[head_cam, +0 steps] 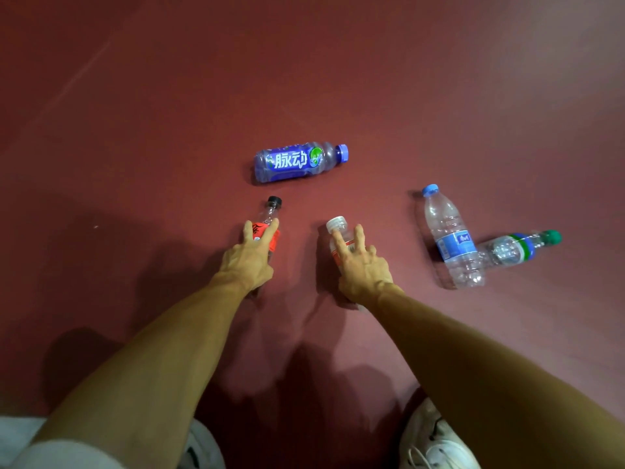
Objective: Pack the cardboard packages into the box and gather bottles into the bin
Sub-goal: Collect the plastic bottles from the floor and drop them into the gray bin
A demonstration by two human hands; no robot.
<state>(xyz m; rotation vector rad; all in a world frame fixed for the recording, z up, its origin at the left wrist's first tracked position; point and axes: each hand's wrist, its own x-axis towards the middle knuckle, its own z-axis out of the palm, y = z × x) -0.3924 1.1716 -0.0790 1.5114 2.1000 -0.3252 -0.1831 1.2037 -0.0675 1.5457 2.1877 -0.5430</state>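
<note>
1. Head camera, looking down at a dark red floor [135, 130]. A purple bottle [297, 162] lies on its side there, cap pointing right. I'll place everything else off that one.
2. The left hand [248, 257] is just on the person's side of the purple bottle, a bit left of its middle. It grips a red-label bottle [271, 215]. Thumb and finger curl round either side of the label, and the black cap sticks out past the fingertips toward the purple bottle without touching it.
3. The right hand [362, 265] is also on the near side of the purple bottle, below its cap end. It's wrapped over a white-cap bottle [338, 226]. The fingers are spread across the body, the cap pokes out beyond them, and the rest of the bottle sits under the palm.
4. A blue-cap bottle [451, 235] lies well to the right of the purple bottle and somewhat nearer the person. No hand is on it.
5. A green-cap bottle [517, 247] lies further right again, its bottom end touching the blue-cap one.
6. A white shoe [436, 441] shows at the bottom edge, far nearer than the purple bottle.
</note>
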